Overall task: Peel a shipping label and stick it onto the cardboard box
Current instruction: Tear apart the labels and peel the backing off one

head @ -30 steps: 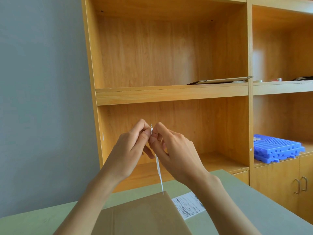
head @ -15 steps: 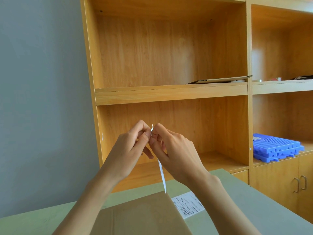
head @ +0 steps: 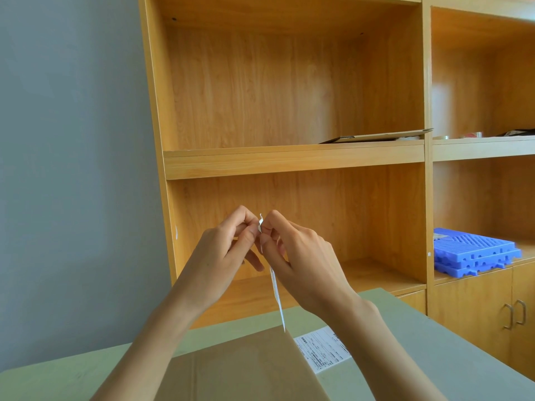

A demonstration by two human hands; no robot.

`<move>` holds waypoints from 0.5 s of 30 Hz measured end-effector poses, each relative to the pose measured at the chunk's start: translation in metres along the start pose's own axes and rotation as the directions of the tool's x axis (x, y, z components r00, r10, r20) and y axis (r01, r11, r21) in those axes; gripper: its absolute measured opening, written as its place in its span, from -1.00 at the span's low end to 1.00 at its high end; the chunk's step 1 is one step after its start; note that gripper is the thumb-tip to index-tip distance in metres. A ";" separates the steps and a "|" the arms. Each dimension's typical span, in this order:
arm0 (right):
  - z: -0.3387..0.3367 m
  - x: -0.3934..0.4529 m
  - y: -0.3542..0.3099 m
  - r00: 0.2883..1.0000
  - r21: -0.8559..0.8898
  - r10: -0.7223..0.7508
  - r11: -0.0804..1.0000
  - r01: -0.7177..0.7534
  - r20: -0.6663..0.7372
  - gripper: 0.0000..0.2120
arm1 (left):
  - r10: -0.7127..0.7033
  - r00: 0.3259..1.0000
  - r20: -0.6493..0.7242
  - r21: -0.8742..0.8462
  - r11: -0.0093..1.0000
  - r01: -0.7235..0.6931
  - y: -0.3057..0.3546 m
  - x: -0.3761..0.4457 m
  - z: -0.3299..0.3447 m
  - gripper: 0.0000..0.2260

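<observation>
I hold a white shipping label [head: 276, 296] edge-on at chest height, so it shows only as a thin strip hanging down. My left hand [head: 223, 256] and my right hand [head: 301, 261] both pinch its top corner, thumbs and forefingers close together. Below them a brown cardboard box [head: 240, 369] lies on the green table [head: 434, 348], its top flaps shut. The label's lower tip hangs just above the box's far edge.
Another printed label sheet [head: 322, 350] lies flat on the table to the right of the box. Behind stands a wooden shelf unit [head: 292, 160] with a flat cardboard piece [head: 379, 137] and blue plastic tiles [head: 474, 251].
The hands stay at the label's top corner, fingers shifting slightly. The hanging strip has swung a little to the right.
</observation>
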State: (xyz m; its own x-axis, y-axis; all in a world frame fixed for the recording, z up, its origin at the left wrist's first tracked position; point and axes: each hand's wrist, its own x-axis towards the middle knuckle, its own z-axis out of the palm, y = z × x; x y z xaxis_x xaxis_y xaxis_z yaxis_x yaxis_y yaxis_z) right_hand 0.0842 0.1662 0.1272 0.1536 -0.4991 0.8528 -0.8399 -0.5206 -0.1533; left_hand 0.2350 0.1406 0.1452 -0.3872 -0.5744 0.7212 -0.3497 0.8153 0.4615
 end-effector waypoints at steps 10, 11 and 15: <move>0.002 0.000 0.002 0.999 0.018 0.032 0.999 -0.032 0.009 -0.83 | 0.010 1.000 -0.005 0.004 1.000 -0.010 -0.002 -0.002 0.000 -0.82; 0.001 0.000 0.002 0.999 0.021 0.031 0.999 -0.031 0.010 -0.83 | 0.012 1.000 -0.007 0.005 1.000 -0.012 -0.002 -0.002 0.001 -0.83; 0.000 -0.001 0.004 0.999 0.046 0.054 0.997 -0.054 0.010 -0.81 | 0.013 1.000 -0.001 0.026 1.000 -0.013 -0.004 -0.002 0.001 -0.83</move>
State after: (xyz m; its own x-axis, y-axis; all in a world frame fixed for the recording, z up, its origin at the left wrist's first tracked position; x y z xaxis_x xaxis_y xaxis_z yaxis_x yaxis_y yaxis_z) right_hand 0.0811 0.1643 0.1260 0.1138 -0.5335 0.8381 -0.8220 -0.5244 -0.2222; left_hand 0.2366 0.1383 0.1417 -0.3906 -0.5635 0.7279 -0.3665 0.8206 0.4385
